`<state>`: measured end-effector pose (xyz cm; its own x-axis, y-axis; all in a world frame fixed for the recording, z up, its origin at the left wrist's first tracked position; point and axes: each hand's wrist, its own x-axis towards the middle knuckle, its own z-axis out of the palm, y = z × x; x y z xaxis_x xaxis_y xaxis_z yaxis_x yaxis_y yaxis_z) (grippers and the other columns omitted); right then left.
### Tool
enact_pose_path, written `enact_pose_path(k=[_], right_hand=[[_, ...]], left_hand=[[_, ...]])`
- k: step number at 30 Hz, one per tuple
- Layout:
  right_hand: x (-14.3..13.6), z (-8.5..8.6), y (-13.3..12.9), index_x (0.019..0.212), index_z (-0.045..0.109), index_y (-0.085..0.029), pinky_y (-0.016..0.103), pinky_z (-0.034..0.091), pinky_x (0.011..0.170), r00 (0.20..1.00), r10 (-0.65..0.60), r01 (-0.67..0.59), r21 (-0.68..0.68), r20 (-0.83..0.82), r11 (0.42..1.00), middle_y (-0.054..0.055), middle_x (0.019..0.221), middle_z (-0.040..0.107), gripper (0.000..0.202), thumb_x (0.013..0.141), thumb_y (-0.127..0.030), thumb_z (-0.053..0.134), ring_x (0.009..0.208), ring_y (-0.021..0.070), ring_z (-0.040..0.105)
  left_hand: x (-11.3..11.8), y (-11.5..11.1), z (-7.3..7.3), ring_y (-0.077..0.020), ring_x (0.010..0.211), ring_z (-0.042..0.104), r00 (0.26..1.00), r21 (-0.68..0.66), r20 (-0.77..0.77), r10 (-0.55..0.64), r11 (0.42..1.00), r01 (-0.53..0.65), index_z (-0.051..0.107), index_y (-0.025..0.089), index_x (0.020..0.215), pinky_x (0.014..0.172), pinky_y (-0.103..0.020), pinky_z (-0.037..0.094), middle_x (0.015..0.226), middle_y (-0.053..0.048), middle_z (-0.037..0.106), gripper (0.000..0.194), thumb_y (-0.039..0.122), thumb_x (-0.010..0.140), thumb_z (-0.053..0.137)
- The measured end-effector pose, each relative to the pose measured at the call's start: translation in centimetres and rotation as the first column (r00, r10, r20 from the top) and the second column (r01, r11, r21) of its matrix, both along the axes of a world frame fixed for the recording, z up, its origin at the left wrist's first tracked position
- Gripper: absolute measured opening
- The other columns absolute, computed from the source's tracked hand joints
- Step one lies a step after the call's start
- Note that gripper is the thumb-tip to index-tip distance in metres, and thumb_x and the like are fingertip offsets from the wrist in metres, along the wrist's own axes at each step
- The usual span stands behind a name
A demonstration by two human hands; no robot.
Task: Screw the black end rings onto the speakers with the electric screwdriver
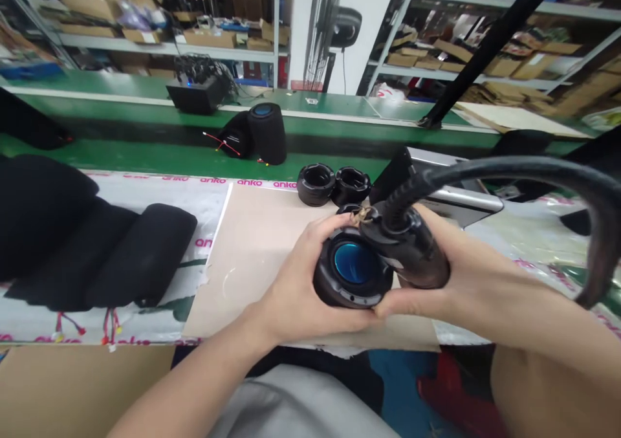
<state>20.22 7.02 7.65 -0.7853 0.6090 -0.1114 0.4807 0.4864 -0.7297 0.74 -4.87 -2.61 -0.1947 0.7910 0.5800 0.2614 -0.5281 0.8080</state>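
Both hands work over a cardboard sheet (pixel 252 244) at the middle of the bench. My left hand (pixel 303 283) is wrapped around a round black speaker part (pixel 353 266) with a shiny blue disc in its face. My right hand (pixel 431 276) grips a black corded electric screwdriver (pixel 412 247), its thick cable curving up and to the right. The right thumb rests against the speaker part's rim. The tool's tip is hidden. Just beyond stand two black rings (pixel 316 184), with another black piece partly hidden behind the hands.
Several black fabric-covered cylinders (pixel 145 253) with coloured wires lie on the left. Two more speakers (pixel 268 134) stand on the green conveyor. A silver-and-black device (pixel 451 198) sits behind my right hand. Shelves with cartons (pixel 533 66) line the back.
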Motion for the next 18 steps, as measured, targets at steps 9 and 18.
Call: enact_pose_path(k=[9,18], right_hand=[[-0.3,-0.9,0.6,0.143,0.069,-0.034,0.035,0.069,0.093,0.98,-0.008,-0.008,-0.077,-0.199,0.997,0.003,0.14,0.072,0.091,0.061,-0.046,0.108,0.129,0.0331,0.071],[3.2,0.4,-0.4,0.103,0.074,-0.025,0.03,0.052,0.041,0.475,-0.472,0.35,-0.332,-0.743,0.876,0.003,0.087,0.075,0.051,0.074,-0.058,0.1,0.044,0.0153,0.058]], left_hand=[[0.1,0.3,-0.6,-0.0359,0.146,0.061,1.0,0.102,-0.001,-0.013,0.995,0.014,0.05,0.034,0.147,0.123,-0.055,0.053,0.15,-0.011,0.059,0.09,0.039,0.074,0.103],[-0.2,-0.8,-0.2,-0.0441,0.157,0.052,0.992,0.056,-0.103,0.078,0.996,-0.072,0.052,0.026,0.149,0.124,-0.062,0.05,0.166,-0.022,0.048,0.096,0.051,0.072,0.103]])
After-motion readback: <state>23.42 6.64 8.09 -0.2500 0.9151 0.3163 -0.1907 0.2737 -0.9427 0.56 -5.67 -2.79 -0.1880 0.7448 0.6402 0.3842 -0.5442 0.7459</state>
